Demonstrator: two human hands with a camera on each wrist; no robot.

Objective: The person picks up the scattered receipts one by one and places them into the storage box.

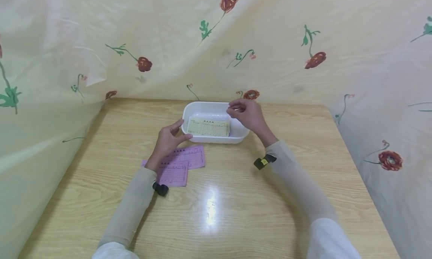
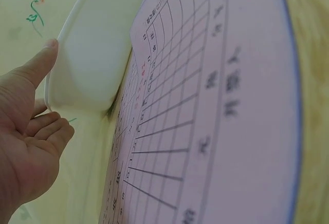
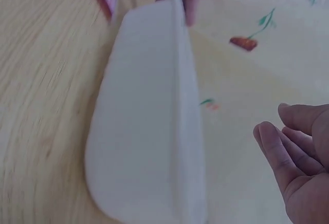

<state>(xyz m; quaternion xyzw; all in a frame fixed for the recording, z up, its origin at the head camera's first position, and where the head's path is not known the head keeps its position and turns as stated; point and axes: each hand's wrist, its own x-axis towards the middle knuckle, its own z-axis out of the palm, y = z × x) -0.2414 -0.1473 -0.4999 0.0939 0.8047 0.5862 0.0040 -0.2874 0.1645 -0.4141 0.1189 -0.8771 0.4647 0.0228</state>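
A white plastic tray [image 1: 216, 139] stands at the back of the table. My left hand [image 1: 168, 139] holds its near left corner, thumb at the front rim and fingers along the left end. Inside lies a yellow-green printed slip [image 1: 209, 127], with a thin purple edge showing beneath its right side. Over the tray's right end hovers my right hand [image 1: 248, 114]. Its fingers [image 3: 275, 142] are loosely bent, thumb a little apart from them, and nothing is between them. Purple printed slips [image 1: 194, 157] lie on the table below my left wrist, which partly covers them.
The wooden table [image 1: 233, 199] meets a flower-printed cloth [image 1: 168, 37] close behind the tray, and cloth hangs on both sides too. A black strap with a small device [image 1: 264, 161] sits on my right wrist, and another [image 1: 160, 188] on the left.
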